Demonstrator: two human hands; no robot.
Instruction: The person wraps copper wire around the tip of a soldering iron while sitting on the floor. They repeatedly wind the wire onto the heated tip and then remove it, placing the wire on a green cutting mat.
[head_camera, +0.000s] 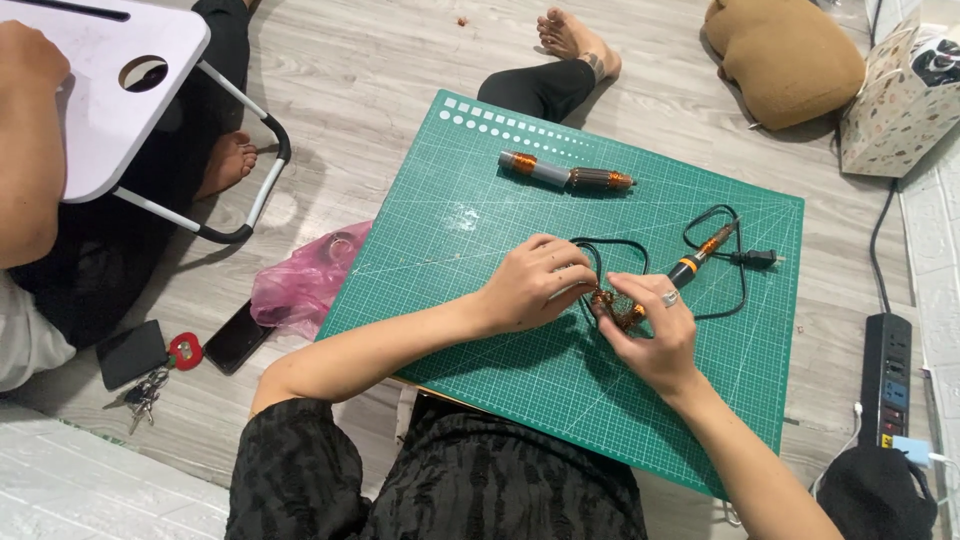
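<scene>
Both hands (600, 300) pinching coppery part (615, 308), mostly hidden, green mat (480, 220)

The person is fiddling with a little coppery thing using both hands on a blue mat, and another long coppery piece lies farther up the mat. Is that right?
Nearly. The mat is green, not blue, as the head view shows. Both the left hand and right hand do work the small coppery thing, and the long coppery piece lies farther up.

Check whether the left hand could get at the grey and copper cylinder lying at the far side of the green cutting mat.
Probably yes. The cylinder lies alone on the cutting mat, beyond the left hand, with bare mat between. That hand's grip is on a copper part, though.
</scene>
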